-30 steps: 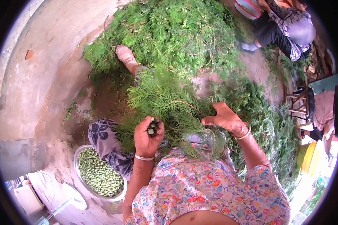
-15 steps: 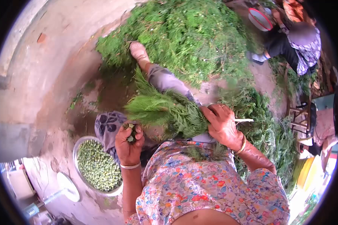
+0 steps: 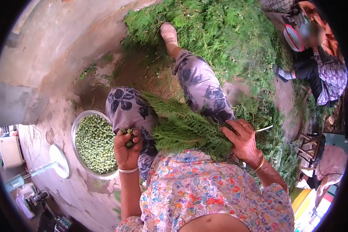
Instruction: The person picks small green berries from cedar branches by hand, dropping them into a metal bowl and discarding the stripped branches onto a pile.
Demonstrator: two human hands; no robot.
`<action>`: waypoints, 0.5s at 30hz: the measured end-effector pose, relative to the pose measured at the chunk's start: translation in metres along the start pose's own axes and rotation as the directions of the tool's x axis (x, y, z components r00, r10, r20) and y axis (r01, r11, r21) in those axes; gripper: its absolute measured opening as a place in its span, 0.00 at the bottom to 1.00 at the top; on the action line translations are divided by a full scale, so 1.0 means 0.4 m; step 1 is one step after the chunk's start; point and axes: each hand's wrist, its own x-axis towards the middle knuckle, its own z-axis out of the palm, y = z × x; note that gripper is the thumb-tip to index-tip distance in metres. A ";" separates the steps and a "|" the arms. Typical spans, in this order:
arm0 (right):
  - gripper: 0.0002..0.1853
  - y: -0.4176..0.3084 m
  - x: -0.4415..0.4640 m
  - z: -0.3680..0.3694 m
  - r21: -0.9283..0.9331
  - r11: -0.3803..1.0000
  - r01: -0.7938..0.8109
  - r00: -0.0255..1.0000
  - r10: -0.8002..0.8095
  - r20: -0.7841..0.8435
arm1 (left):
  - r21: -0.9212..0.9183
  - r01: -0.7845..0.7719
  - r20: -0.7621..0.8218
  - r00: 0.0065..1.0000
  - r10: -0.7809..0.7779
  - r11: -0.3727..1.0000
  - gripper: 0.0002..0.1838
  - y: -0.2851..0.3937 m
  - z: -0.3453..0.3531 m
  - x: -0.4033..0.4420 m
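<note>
So the right hand (image 3: 241, 141) is gripping a feathery green conifer branch (image 3: 185, 127) near its pale stem end, long axis running leftward, tips toward the left hand (image 3: 128, 150). That one's curled round small green cones (image 3: 130, 144) (can't count them), with the round silvery bowl (image 3: 74, 140) just left of it.

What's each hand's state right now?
Left hand: closed around small round green cones.
Right hand: closed on a feathery green conifer branch, pale woody stem poking out past it.
</note>
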 end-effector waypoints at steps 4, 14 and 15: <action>0.29 -0.006 -0.004 -0.016 0.031 0.996 -0.078 0.995 0.076 0.069 | -0.130 -0.027 -0.051 0.998 0.021 0.991 0.10 0.023 -0.034 -0.031; 0.30 0.078 -0.028 0.051 0.248 0.910 -0.333 0.941 0.304 0.147 | 0.196 -0.329 -0.507 0.772 0.383 0.924 0.09 0.198 -0.294 -0.132; 0.26 0.092 -0.033 0.078 0.476 0.767 -0.430 0.893 0.440 0.098 | 0.552 -0.247 -0.450 0.716 0.534 0.796 0.14 0.214 -0.377 -0.158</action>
